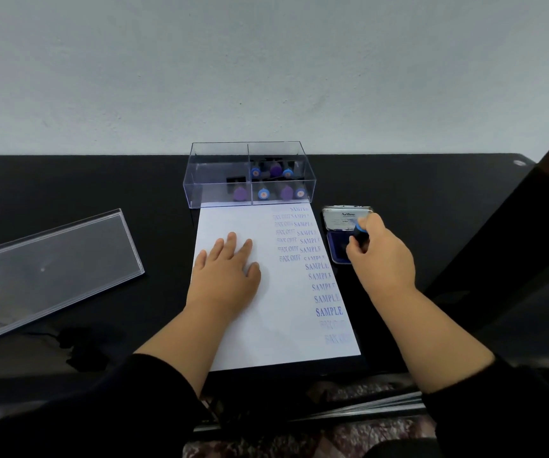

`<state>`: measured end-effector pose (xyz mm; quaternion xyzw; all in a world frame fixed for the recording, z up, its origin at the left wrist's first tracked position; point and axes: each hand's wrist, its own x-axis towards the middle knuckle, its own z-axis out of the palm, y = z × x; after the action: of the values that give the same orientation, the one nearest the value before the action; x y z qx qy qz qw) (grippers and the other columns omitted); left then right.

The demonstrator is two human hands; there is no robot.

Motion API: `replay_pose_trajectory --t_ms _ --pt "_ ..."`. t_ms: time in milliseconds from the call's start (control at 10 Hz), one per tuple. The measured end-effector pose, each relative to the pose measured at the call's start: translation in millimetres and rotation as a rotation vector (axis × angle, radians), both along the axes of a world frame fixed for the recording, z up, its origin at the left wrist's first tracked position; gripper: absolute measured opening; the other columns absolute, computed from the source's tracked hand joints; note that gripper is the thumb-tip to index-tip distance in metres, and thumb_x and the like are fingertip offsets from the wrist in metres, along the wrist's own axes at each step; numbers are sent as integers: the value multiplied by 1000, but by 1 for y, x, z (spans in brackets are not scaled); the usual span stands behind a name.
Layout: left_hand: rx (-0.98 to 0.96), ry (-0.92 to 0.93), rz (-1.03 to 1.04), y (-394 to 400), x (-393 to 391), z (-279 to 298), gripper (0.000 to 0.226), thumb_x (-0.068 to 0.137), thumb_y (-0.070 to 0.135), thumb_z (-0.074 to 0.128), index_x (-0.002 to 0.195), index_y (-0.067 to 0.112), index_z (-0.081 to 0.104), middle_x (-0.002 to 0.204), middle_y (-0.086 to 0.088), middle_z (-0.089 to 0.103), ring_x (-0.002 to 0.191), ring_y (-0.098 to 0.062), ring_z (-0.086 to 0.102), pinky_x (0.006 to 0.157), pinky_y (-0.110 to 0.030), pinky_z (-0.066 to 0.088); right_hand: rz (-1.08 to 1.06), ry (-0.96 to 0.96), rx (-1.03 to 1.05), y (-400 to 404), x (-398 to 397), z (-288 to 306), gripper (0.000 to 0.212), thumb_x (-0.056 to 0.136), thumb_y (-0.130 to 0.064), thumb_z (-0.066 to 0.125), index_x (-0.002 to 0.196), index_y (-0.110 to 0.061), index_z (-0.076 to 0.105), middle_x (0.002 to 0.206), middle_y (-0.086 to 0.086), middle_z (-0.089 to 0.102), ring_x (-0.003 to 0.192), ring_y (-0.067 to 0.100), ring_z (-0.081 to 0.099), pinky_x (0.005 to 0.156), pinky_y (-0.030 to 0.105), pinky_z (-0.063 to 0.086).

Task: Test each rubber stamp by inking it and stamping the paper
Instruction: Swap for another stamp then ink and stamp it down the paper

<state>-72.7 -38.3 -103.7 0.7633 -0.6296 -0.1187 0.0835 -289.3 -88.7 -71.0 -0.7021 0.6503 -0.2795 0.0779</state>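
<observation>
Right hand [380, 256] gripped stamp [361, 235] upright on ink pad [339, 247]; left hand [225, 271] lay flat on paper [279, 325], fingers [231, 241] straight.

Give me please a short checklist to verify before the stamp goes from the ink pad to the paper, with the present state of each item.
1. Stamp held firmly: ok, the right hand grips it.
2. Stamp on the ink pad: ok, it is down at the open pad.
3. Paper held still: ok, the left hand rests flat on it.
4. Free space for a new print: ok, the paper's left part is blank.
5. Stamp face fully inked: cannot tell, it is hidden.
6. Left hand clear of the print columns: ok, it lies left of them.
</observation>
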Motion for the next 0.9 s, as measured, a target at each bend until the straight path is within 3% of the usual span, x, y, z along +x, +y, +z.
replay_pose_trajectory --t_ms 100,400,700,900 --pt "3 -1 0 0 0 1 53 101 39 21 152 33 9 160 5 -5 147 -12 -5 117 -33 -5 -2 5 -5 1 -2 -3 17 92 -21 52 108 -14 50 79 -2 50 70 22 48 61 30 38" --pt "11 2 -6 0 0 1 53 101 39 20 152 32 8 160 5 -6 147 -12 -6 117 -34 -6 4 1 -4 4 -3 -3 16 92 -21 52 106 -13 50 82 1 56 73 25 54 63 34 44" --pt "19 2 -4 0 0 1 53 101 39 20 152 33 8 160 5 -6 147 -12 -6 117 -34 -6 20 58 19 2 -2 4 17 93 -21 50 108 -14 48 83 5 59 69 24 51 57 30 39" --pt "7 7 -4 0 0 0 53 101 39 21 152 33 8 160 5 -6 147 -12 -6 117 -33 -6 1 -41 27 3 2 7 15 93 -24 52 107 -18 48 87 3 62 73 24 56 58 30 41"
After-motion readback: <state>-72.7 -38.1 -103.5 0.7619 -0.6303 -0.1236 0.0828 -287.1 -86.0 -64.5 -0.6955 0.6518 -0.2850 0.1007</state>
